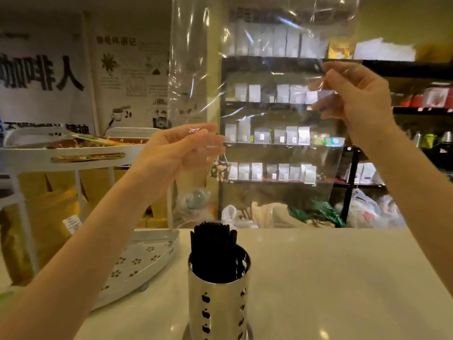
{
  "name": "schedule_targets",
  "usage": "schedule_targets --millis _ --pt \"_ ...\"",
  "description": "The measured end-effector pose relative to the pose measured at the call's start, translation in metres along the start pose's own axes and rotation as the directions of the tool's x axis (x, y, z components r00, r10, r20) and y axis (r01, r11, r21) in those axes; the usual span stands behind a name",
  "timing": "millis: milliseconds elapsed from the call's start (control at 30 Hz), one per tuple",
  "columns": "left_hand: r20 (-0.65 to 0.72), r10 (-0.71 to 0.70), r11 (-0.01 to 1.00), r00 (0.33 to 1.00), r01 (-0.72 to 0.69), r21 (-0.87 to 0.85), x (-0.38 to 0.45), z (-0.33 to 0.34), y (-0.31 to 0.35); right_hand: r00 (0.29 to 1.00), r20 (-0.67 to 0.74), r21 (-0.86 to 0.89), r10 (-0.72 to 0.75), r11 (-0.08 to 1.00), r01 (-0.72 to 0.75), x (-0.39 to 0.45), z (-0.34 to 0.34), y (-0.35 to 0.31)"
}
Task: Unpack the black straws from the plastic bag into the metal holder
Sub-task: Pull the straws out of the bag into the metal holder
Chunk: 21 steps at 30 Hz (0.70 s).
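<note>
Black straws [212, 251] stand bunched upright in the metal holder [219, 303] on the white counter [318, 278] | clear plastic bag [264, 114] hangs above the holder, looks empty | left hand [179, 148] pinches the bag's near edge, up-left of the holder | right hand [355, 94] fingers curled on its other edge, up-right, higher

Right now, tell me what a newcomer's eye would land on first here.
First, the clear bag held up in mid-air, filling the upper middle of the view, pinched by the left hand at its lower edge and the right hand higher up; it looks empty. Next, the black straws standing upright in the metal holder on the white counter, low in the centre, below the bag.
</note>
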<state>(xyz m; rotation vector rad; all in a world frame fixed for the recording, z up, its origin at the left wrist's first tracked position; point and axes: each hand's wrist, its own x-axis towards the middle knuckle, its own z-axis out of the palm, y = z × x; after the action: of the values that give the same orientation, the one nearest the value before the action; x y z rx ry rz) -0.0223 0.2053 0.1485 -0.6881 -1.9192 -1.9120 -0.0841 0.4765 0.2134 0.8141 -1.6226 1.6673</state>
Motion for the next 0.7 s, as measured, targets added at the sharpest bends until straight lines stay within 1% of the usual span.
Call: schedule_targets --millis 67,200,333,433,533,600,700 --pt "0.035 -0.038 0.997 0.999 0.040 -0.063 -0.005 0.010 0.004 0.999 -0.016 -0.037 0.048 0.998 -0.048 -0.002 -0.013 -0.003" --pt "0.159 -0.156 0.970 0.975 0.182 -0.163 -0.024 0.033 -0.005 0.976 -0.065 -0.135 0.208 0.967 -0.215 -0.014 -0.042 0.001" --pt "0.257 -0.279 0.919 0.925 0.335 -0.209 -0.047 0.058 -0.022 0.916 -0.117 -0.176 0.384 0.899 -0.400 -0.041 -0.074 0.012" --pt "0.326 -0.380 0.836 0.866 0.472 -0.280 -0.067 0.081 -0.039 0.866 -0.148 -0.199 0.478 0.843 -0.499 -0.067 -0.097 0.024" --pt "0.389 -0.461 0.770 0.798 0.577 -0.271 -0.086 0.105 -0.057 0.809 -0.177 -0.337 0.561 0.738 -0.585 -0.094 -0.119 0.041" --pt "0.389 -0.505 0.742 0.770 0.618 -0.260 -0.097 0.120 -0.072 0.763 -0.197 -0.422 0.616 0.649 -0.633 -0.112 -0.132 0.055" --pt "0.379 -0.581 0.672 0.720 0.688 -0.276 -0.113 0.138 -0.100 0.689 -0.245 -0.463 0.682 0.542 -0.701 -0.141 -0.149 0.082"
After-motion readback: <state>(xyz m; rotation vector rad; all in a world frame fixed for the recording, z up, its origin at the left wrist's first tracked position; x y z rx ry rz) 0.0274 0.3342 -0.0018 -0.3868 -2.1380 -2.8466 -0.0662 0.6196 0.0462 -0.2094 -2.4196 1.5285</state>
